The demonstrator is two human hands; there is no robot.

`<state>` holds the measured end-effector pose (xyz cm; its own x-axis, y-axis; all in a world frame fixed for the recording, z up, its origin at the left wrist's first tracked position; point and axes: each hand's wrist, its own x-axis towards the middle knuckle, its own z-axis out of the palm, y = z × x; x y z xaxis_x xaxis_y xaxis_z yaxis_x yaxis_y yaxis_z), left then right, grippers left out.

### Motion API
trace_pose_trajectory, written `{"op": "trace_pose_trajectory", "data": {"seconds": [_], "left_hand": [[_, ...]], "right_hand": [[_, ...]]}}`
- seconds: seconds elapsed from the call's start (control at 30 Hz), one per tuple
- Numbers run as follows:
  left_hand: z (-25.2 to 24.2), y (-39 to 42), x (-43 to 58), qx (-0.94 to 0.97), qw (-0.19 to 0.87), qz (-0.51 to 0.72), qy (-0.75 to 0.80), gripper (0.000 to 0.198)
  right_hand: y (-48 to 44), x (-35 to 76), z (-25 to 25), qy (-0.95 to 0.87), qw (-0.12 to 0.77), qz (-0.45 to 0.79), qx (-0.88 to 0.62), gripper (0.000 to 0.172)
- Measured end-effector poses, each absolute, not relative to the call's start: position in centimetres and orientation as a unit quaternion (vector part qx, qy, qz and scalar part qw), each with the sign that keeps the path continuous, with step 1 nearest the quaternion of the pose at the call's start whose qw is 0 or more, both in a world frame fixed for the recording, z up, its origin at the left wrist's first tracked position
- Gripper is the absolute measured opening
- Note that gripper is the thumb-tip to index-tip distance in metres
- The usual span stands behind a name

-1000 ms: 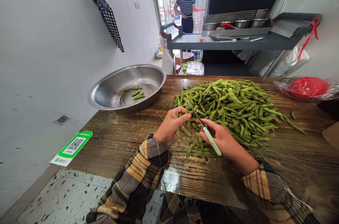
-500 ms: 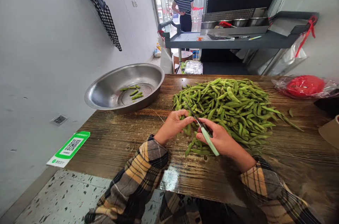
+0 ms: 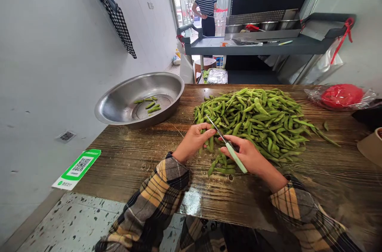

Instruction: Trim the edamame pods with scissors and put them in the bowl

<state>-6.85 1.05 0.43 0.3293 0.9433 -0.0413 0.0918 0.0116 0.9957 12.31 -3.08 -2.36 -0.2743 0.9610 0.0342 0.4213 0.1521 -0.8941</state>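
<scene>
My left hand (image 3: 193,141) is closed in a pinch at the left edge of a large heap of green edamame pods (image 3: 256,115). A green pod (image 3: 201,150) shows just below its fingers, mostly hidden by them. My right hand (image 3: 249,156) grips scissors by their pale green handle (image 3: 235,157). The dark, narrow blades point up and left, past the left fingertips; whether they are parted is hard to see. A few loose pods (image 3: 225,170) lie on the table beneath the right hand. Several pods rest inside a wide steel basin (image 3: 119,105) at left.
The wooden table (image 3: 128,164) meets a white wall on the left. A green QR-code card (image 3: 78,168) sits at its left edge. Red material in clear plastic (image 3: 342,96) lies at the right. Beyond stand a grey cart (image 3: 253,48) and a person (image 3: 206,5) facing away.
The scissors and right fingers have shifted slightly left, and the left fingers have turned a little around the pod. The heap and basin stay as they were.
</scene>
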Motion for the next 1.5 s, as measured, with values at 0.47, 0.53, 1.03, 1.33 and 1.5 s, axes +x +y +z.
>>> {"op": "trace_pose_trajectory", "data": {"seconds": [0.47,0.53,1.03,1.33,1.5], "left_hand": [[-0.3,2.4,-7.8,0.449,0.611,0.504,0.414,0.034],[-0.1,2.4,-7.9,0.414,0.64,0.519,0.387,0.036],[-0.3,1.4,-6.5,0.433,0.622,0.516,0.401,0.034],[-0.2,1.3,-6.5,0.466,0.58,0.528,0.409,0.033],[-0.5,1.4,-6.6,0.483,0.535,0.55,0.421,0.029]], "right_hand": [[-3.0,12.1,-2.4,-0.642,0.371,0.443,-0.504,0.048],[-3.0,12.1,-2.5,-0.642,0.373,0.449,-0.498,0.049],[-3.1,12.1,-2.4,-0.651,0.364,0.472,-0.47,0.051],[-3.0,12.1,-2.8,-0.649,0.366,0.444,-0.498,0.044],[-3.1,11.9,-2.7,-0.656,0.362,0.427,-0.506,0.044]]}}
